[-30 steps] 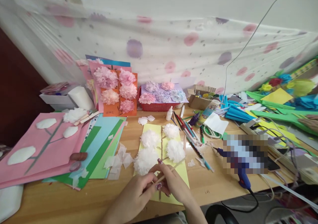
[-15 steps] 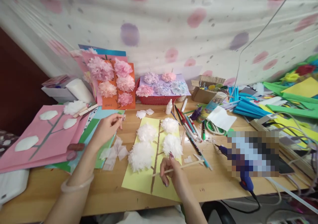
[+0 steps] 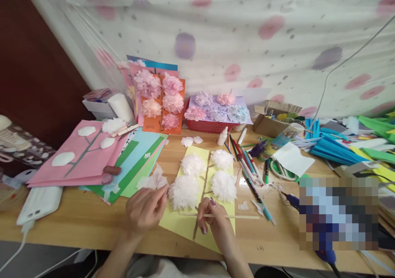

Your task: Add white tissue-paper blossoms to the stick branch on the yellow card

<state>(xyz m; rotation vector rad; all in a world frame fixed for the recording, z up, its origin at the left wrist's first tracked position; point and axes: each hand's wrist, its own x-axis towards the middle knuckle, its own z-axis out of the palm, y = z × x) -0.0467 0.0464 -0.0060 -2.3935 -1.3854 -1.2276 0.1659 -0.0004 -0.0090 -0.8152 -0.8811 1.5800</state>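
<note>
In the head view a sheet of yellow paper lies before me, bearing several fluffy white paper flowers along a brown stem. My right hand is closed on a thin pale stick, held roughly level over the lower part of the sheet. Just left of the sheet, my left hand has its fingers pinched together beside the lower left flower. What sits in that pinch, if anything, I cannot make out. Close behind it lie loose white tissue squares.
Pens and a white glue bottle are behind and right of the sheet. A blue glue gun is partly blurred at right. Pink sheets with white ovals lie left. A red basket and cardboard box stand behind.
My left hand has come down and toward the yellow sheet, its fingers now pinched. The right hand keeps the stick, now nearer level. The view has swung left.
</note>
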